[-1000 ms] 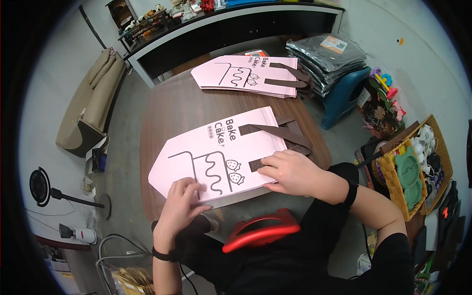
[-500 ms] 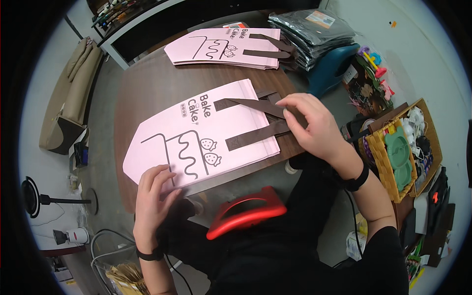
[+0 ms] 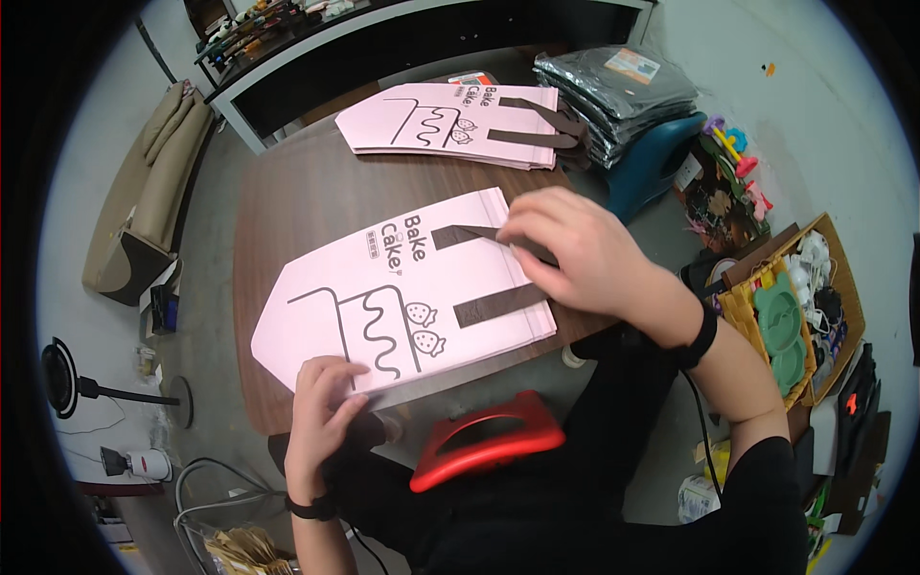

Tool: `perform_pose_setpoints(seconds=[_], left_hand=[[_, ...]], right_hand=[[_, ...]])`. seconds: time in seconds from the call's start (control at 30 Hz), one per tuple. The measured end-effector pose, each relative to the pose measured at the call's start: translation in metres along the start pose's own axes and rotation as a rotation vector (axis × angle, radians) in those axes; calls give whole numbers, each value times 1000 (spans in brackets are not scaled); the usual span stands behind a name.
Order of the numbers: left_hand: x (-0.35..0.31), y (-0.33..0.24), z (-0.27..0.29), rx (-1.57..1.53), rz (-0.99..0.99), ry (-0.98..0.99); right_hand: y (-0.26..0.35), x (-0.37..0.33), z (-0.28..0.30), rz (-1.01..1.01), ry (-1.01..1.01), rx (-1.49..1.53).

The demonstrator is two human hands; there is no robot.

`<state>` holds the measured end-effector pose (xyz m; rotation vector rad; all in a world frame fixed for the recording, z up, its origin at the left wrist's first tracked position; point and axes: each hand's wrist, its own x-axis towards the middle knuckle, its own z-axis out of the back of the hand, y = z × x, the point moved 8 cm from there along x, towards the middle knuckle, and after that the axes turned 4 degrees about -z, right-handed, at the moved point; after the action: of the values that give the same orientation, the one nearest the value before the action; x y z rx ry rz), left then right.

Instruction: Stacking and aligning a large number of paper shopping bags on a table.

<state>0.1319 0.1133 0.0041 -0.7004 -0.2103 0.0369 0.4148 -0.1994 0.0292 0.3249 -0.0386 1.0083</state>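
Observation:
A flat pink tote bag (image 3: 335, 287) printed with a cake drawing lies on the brown table (image 3: 278, 206), other bag layers showing under its edge. Its two dark brown straps point right. My right hand (image 3: 585, 254) is closed over the far strap (image 3: 465, 235), thumb and fingers together on it; the strap's end is hidden behind the hand. The near strap (image 3: 503, 305) passes beneath that hand. My left hand (image 3: 326, 407) rests its fingers on the bag's near left edge, thumb apart from them.
Farther back sits another pile of pink bags (image 3: 412, 120), beside plastic-wrapped dark packages (image 3: 618, 91). A blue chair (image 3: 656, 158) stands at the table's right. A red frame-like object (image 3: 489, 441) lies by my lap. On the right, a box (image 3: 834, 287) holds assorted items.
My right hand has drawn in over the straps and closed farther left along them. The left hand keeps its place at the bag's edge. The whole view has shifted slightly.

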Motion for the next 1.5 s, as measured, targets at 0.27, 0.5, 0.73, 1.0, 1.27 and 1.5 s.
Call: perform_pose_setpoints(seconds=[0.27,0.5,0.73,1.0,1.27,1.5], left_hand=[[0,-5,-5,9,-63,6],[-8,-7,-9,46,-94,-6],[-5,-21,-6,76,-187,-50],[5,-25,-14,82,-227,-57],[6,-24,-16,59,-186,-83],[14,-19,-31,44,-179,-124]], right_hand=[[-54,147,49,-41,30,-127],[-81,199,-10,-153,415,-405],[-89,187,-39,94,210,-561],[-102,176,31,-46,-95,-427],[62,76,110,230,-507,-421],[113,-10,6,380,-245,-336]])
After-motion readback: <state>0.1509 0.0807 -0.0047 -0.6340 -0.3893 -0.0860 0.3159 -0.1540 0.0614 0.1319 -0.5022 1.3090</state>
